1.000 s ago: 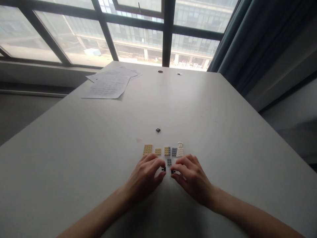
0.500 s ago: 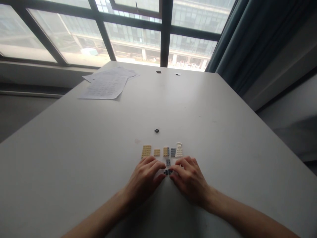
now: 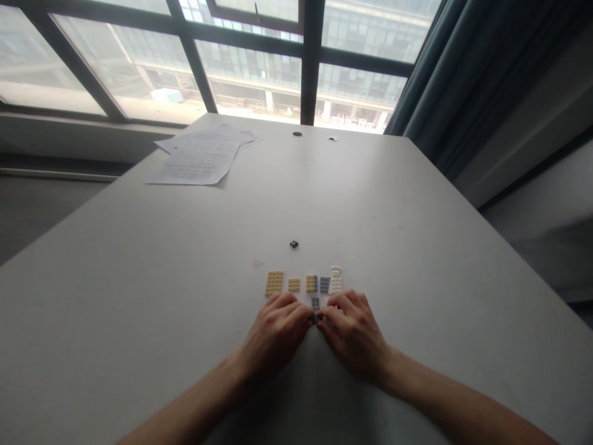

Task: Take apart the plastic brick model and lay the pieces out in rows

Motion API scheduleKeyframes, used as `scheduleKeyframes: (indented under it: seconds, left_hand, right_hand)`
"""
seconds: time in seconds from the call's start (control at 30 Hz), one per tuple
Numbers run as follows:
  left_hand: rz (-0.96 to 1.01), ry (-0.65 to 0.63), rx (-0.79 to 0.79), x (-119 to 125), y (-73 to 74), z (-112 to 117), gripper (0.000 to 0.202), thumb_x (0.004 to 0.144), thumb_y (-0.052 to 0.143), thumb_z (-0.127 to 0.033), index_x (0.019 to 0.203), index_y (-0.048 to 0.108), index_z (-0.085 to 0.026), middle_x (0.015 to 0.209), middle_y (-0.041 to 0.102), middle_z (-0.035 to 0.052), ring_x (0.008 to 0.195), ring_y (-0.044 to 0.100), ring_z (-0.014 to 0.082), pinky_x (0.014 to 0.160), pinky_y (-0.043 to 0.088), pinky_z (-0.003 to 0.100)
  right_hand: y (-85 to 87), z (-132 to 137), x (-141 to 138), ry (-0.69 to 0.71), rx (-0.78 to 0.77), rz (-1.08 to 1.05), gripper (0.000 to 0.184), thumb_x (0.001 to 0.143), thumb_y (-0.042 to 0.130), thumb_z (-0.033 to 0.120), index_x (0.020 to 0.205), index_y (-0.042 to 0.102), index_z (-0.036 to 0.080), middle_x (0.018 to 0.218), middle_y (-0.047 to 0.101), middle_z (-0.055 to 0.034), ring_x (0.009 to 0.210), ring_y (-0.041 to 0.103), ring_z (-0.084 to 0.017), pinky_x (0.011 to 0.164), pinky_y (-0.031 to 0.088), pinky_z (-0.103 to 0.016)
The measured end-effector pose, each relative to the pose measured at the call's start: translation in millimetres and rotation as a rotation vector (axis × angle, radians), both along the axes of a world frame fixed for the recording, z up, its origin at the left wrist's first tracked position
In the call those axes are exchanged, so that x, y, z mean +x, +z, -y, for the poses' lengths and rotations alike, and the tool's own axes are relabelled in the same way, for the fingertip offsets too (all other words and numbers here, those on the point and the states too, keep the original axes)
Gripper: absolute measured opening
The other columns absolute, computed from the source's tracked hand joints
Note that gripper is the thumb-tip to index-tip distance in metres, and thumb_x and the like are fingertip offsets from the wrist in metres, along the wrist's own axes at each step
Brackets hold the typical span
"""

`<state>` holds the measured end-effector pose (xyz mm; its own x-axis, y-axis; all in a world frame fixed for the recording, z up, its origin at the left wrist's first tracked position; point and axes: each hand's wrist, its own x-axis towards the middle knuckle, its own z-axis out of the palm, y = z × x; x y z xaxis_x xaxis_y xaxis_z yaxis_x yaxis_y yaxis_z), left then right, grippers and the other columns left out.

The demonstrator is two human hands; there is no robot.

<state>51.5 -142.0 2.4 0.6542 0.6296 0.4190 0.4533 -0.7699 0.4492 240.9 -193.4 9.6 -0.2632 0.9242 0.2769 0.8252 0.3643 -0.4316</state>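
Note:
My left hand (image 3: 280, 324) and my right hand (image 3: 354, 327) meet low in the middle of the view, their fingertips pinched on small dark toy bricks (image 3: 315, 319). Most of these bricks is hidden by the fingers. Just beyond the fingertips lies a grey studded plate (image 3: 315, 303). A row of building plates runs behind my hands: a large tan plate (image 3: 274, 283), a small tan plate (image 3: 294, 284), a tan and grey piece (image 3: 312, 283), a dark grey plate (image 3: 325, 284) and a white plate (image 3: 336, 285).
Farther off on the white table (image 3: 393, 272) sits a small black piece (image 3: 294, 244). Loose printed papers (image 3: 194, 157) lie at the back left. Two round holes are near the far edge, with a window behind and a blue curtain (image 3: 430, 80) at the right.
My left thumb and fingertips have closed on the small dark brick and moved slightly right, towards my right fingertips. My right hand has hardly moved.

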Motion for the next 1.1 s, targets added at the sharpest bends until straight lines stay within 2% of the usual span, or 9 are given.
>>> scheduleKeyframes:
  seconds: [0.23, 0.37, 0.43, 0.5, 0.57, 0.63, 0.77, 0.9, 1.1]
  left_hand:
    - [-0.021, -0.004, 0.025, 0.1, 0.4, 2.1, 0.011, 0.091, 0.052, -0.018, 0.084, 0.060, -0.020, 0.072, 0.063, 0.0015, 0.075, 0.052, 0.0175, 0.073, 0.040, 0.032]
    - [-0.012, 0.004, 0.076, -5.7, 11.3, -8.3, 0.005, 0.088, 0.056, -0.020, 0.088, 0.061, -0.021, 0.082, 0.067, 0.0015, 0.080, 0.055, 0.0176, 0.079, 0.042, 0.033]
    - [0.005, 0.066, 0.118, -8.6, 20.4, -24.1, 0.005, 0.087, 0.058, -0.023, 0.087, 0.062, -0.021, 0.085, 0.068, 0.0016, 0.082, 0.056, 0.0179, 0.082, 0.043, 0.034]
    - [-0.003, 0.188, 0.121, -9.0, 28.3, -46.5, 0.008, 0.087, 0.058, -0.026, 0.087, 0.064, -0.021, 0.088, 0.069, 0.0026, 0.085, 0.057, 0.0190, 0.083, 0.044, 0.034]
    - [-0.068, 0.339, 0.105, -5.6, 31.8, -71.6, 0.016, 0.085, 0.060, -0.030, 0.097, 0.066, -0.020, 0.096, 0.068, 0.0048, 0.092, 0.057, 0.0223, 0.085, 0.045, 0.037]
    - [-0.178, 0.435, 0.089, 1.4, 30.0, -94.2, 0.024, 0.083, 0.061, -0.036, 0.100, 0.068, -0.020, 0.099, 0.068, 0.0063, 0.093, 0.057, 0.0258, 0.083, 0.045, 0.040]
    - [-0.326, 0.484, 0.085, 17.8, 19.8, -119.5, 0.025, 0.083, 0.059, -0.038, 0.091, 0.072, -0.019, 0.095, 0.069, 0.0086, 0.091, 0.057, 0.0285, 0.078, 0.045, 0.040]
    - [-0.356, 0.445, 0.125, 24.1, 16.0, -120.4, 0.022, 0.086, 0.054, -0.031, 0.087, 0.073, -0.019, 0.090, 0.068, 0.0088, 0.087, 0.058, 0.0262, 0.077, 0.043, 0.039]
    - [-0.256, 0.344, 0.156, 16.9, 21.8, -103.8, 0.021, 0.090, 0.052, -0.029, 0.090, 0.071, -0.021, 0.094, 0.069, 0.0062, 0.090, 0.056, 0.0238, 0.080, 0.042, 0.039]
  right_hand:
    - [-0.6, -0.2, -0.4, -0.005, 0.021, -0.004, 0.007, 0.086, 0.061, 0.021, 0.092, 0.064, 0.023, 0.093, 0.062, -0.0031, 0.092, 0.050, -0.022, 0.081, 0.034, -0.037]
    - [0.9, 0.8, 1.4, -0.023, 0.098, -0.052, 0.012, 0.084, 0.063, 0.020, 0.096, 0.064, 0.023, 0.095, 0.062, -0.0039, 0.093, 0.051, -0.022, 0.081, 0.036, -0.037]
    - [2.2, -0.2, 3.3, -0.049, 0.160, -0.099, 0.012, 0.085, 0.062, 0.019, 0.096, 0.064, 0.022, 0.095, 0.062, -0.0046, 0.092, 0.052, -0.022, 0.082, 0.036, -0.037]
    - [3.3, -2.7, 5.8, -0.077, 0.209, -0.147, 0.011, 0.085, 0.062, 0.019, 0.095, 0.065, 0.022, 0.093, 0.062, -0.0046, 0.091, 0.052, -0.021, 0.082, 0.037, -0.037]
    - [3.9, -5.7, 8.6, -0.103, 0.227, -0.184, 0.009, 0.085, 0.061, 0.019, 0.093, 0.065, 0.021, 0.091, 0.063, -0.0040, 0.089, 0.053, -0.020, 0.081, 0.038, -0.036]
    - [3.9, -8.3, 11.7, -0.133, 0.216, -0.203, 0.008, 0.085, 0.062, 0.019, 0.091, 0.066, 0.021, 0.090, 0.063, -0.0037, 0.089, 0.053, -0.020, 0.081, 0.038, -0.036]
    - [2.4, -11.0, 18.1, -0.192, 0.203, -0.211, 0.008, 0.085, 0.061, 0.020, 0.089, 0.067, 0.022, 0.088, 0.063, -0.0035, 0.087, 0.053, -0.020, 0.080, 0.038, -0.036]
    - [0.1, -13.7, 23.2, -0.233, 0.208, -0.226, 0.007, 0.085, 0.060, 0.020, 0.086, 0.067, 0.022, 0.087, 0.063, -0.0034, 0.085, 0.053, -0.020, 0.080, 0.038, -0.036]
    - [-0.1, -19.9, 30.3, -0.273, 0.183, -0.255, 0.005, 0.084, 0.062, 0.021, 0.084, 0.066, 0.021, 0.085, 0.062, -0.0029, 0.084, 0.053, -0.020, 0.080, 0.039, -0.036]
